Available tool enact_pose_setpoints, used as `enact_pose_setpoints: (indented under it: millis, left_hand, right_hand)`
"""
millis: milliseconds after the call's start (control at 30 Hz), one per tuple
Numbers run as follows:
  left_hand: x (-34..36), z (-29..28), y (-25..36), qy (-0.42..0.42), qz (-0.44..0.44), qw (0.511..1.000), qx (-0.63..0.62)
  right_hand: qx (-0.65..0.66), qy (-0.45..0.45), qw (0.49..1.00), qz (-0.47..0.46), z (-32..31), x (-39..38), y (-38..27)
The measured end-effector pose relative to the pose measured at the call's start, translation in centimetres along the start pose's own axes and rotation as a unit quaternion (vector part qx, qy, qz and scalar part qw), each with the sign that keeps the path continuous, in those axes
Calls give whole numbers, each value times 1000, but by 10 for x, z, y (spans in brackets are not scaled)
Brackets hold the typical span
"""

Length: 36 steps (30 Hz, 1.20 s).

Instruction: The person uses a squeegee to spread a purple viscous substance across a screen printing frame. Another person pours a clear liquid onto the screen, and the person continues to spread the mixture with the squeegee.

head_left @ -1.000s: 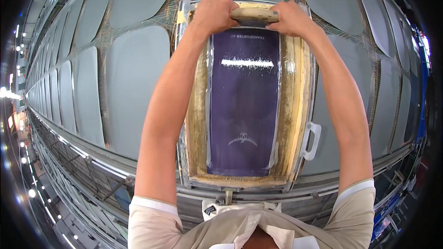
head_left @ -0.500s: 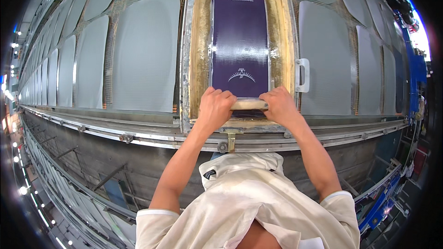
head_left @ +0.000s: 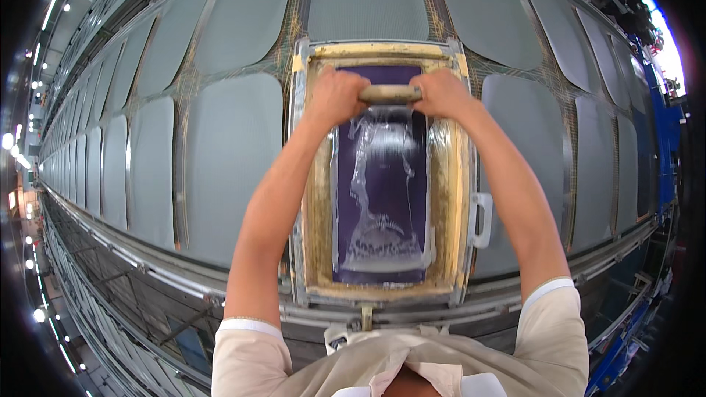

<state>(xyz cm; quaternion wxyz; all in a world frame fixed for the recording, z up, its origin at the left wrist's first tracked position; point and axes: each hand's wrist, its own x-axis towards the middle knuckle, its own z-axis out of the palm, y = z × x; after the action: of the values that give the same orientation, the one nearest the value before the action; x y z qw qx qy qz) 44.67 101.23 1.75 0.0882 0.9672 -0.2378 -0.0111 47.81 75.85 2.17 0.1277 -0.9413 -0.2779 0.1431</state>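
Note:
A wooden-handled squeegee lies across the far part of a screen-printing frame. My left hand is closed round its left end. Round the right end wraps my right hand. Both arms reach forward over the frame. Its middle holds a dark purple printing area, bordered by yellowish, stained margins. Whitish, wet-looking ink is smeared there, thickest near the close end over an arc-shaped design, with thin streaks running up toward the squeegee. The squeegee's blade is mostly hidden under its handle and my hands.
Grey flat panels with rounded corners lie in rows on the long table, on both sides and beyond the frame. A white handle sticks out on the frame's right side. A metal rail runs along the table's near edge.
Both hands have moved the squeegee from the frame's near end to its far end. Whitish ink streaks now show across the purple area. The frame appears lower in view.

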Motion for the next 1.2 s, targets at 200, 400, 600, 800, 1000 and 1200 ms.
enact_pose_setpoints:
  millis: [200, 400, 600, 800, 1000, 1200]
  left_hand:
    - [104, 9, -58, -29, -11, 999, 16]
    - [97, 10, -54, 22, -29, 997, -61]
    - [25, 18, -8, 30, -39, 997, -58]
    - [-118, 18, 77, 9, -34, 996, -78]
    - [-274, 31, 169, -10, -26, 995, -93]
    - [-280, 12, 178, -28, -34, 998, -51]
  right_hand:
    - [5, 1, 1000, -1, -16, 97, 64]
    - [34, 30, 998, -33, -14, 98, 62]
    - [61, -44, 996, 43, 10, 28, 22]
    - [55, -33, 998, -5, 51, -116, -56]
    - [26, -96, 995, -17, 103, -262, -132]
    - [183, 64, 980, 34, 78, -265, -121]
